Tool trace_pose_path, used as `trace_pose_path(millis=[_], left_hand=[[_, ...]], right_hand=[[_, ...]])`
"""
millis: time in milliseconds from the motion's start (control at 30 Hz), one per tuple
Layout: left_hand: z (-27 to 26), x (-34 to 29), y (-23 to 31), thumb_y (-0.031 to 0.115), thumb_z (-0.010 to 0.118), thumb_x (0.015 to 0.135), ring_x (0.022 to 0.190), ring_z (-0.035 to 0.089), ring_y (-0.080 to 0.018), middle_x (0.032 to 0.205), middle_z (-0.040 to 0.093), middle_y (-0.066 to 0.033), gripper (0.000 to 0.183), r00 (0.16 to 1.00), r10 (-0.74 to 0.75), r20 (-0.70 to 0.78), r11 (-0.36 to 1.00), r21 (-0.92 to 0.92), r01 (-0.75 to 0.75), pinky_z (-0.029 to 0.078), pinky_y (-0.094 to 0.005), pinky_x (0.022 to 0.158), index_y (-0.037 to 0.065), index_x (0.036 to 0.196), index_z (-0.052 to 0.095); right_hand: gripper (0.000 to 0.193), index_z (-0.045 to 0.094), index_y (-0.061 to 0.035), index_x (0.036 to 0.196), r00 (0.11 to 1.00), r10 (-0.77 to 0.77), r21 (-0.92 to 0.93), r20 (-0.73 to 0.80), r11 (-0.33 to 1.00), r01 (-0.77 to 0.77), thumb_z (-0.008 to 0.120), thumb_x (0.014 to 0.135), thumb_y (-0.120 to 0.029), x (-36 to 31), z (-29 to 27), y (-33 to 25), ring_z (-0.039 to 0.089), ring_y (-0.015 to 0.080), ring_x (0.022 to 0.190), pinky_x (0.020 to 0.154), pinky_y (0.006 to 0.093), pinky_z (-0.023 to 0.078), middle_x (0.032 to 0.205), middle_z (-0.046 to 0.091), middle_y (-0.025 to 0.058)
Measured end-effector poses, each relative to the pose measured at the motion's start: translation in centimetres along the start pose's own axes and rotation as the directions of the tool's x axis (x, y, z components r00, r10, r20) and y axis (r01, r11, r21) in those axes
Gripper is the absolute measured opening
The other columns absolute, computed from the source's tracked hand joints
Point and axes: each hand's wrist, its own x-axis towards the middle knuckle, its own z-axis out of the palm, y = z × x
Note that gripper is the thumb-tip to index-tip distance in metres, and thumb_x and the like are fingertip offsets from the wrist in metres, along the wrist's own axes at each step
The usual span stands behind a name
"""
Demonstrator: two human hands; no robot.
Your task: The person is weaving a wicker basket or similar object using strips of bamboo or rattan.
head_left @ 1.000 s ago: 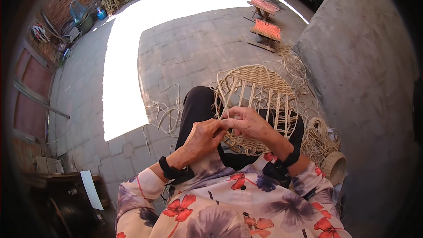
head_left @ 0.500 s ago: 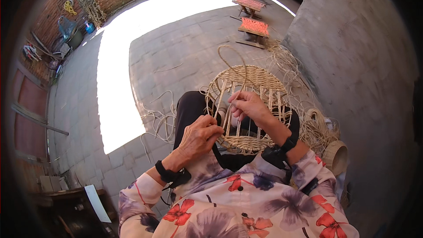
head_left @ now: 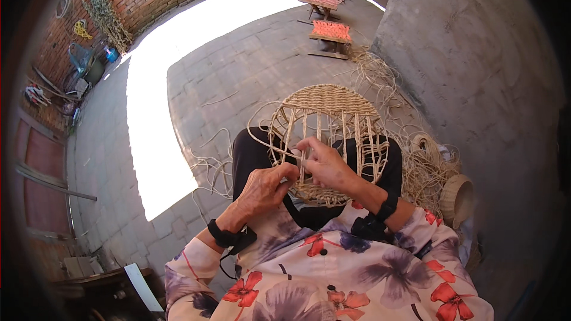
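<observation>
A round, half-woven straw basket [head_left: 333, 98] rests across my lap. Its far part is closely woven, while bare twisted-cord spokes span the middle. My left hand [head_left: 266, 189] is closed at the near left edge of the basket, its fingertips partly hidden. Just to its right, my right hand [head_left: 326, 166] pinches a straw cord [head_left: 276, 151] by the spokes, thumb and forefinger together. From there the cord bows out in a loop past the basket's left side.
Loose straw cord [head_left: 419, 163] lies heaped to the right, beside a small woven basket [head_left: 457, 201]. Two low stools with orange woven seats, the nearer one [head_left: 331, 31] facing me, stand ahead. A grey wall [head_left: 464, 77] rises on the right.
The cord loop has swung from upright above the basket down to its left. My right hand has moved slightly left and lower, close to my left hand.
</observation>
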Motion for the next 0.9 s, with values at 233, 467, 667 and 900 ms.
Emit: trace_pose_path(millis=[233,467,667,900], left_hand=[[-0.2,0.1,-0.1,0.002,0.063,0.086,0.083,0.070,-0.0317,0.091,0.070,-0.0089,0.021,0.998,-0.003,0.057,0.999,0.044,0.000,0.054,-0.0386,0.071,0.008,0.106,0.058],[-0.8,0.4,-0.1,0.003,0.065,0.085,0.082,0.069,-0.0308,0.091,0.070,-0.0096,0.025,0.999,-0.016,0.045,0.992,-0.121,0.022,0.055,-0.0384,0.071,0.010,0.109,0.062],[-0.3,0.4,0.8,0.006,0.069,0.081,0.080,0.069,-0.0296,0.092,0.069,-0.0088,0.036,0.988,0.078,0.134,0.984,0.149,-0.098,0.055,-0.0366,0.070,0.012,0.116,0.064],[-0.5,2.0,2.4,0.009,0.072,0.081,0.079,0.067,-0.0285,0.085,0.067,-0.0070,0.024,0.995,0.032,0.095,0.978,0.201,-0.050,0.054,-0.0361,0.067,0.009,0.105,0.069]], right_hand=[[0.031,0.052,-0.0054,0.123,0.972,0.208,0.451,0.112,0.861,-0.236,0.055,0.094,-0.015,-4.8,-2.3,0.5,0.044,0.0023,0.050,0.043,0.0180,0.032,0.071,0.055,-0.0015],[0.028,0.056,-0.0030,0.120,0.971,0.223,0.263,0.088,0.935,-0.239,0.052,0.095,-0.014,-6.2,-3.4,0.9,0.048,0.0035,0.053,0.045,0.0190,0.037,0.072,0.057,-0.0009],[0.026,0.061,-0.0007,0.114,0.974,0.224,0.362,0.027,0.906,-0.218,0.062,0.093,-0.017,-6.4,-2.9,2.0,0.054,0.0061,0.058,0.050,0.0228,0.043,0.069,0.059,0.0009],[0.014,0.060,-0.0035,0.099,0.982,0.186,0.343,-0.042,0.925,-0.161,0.058,0.098,-0.018,-7.5,-4.0,2.6,0.054,0.0042,0.053,0.046,0.0196,0.043,0.066,0.060,-0.0004]])
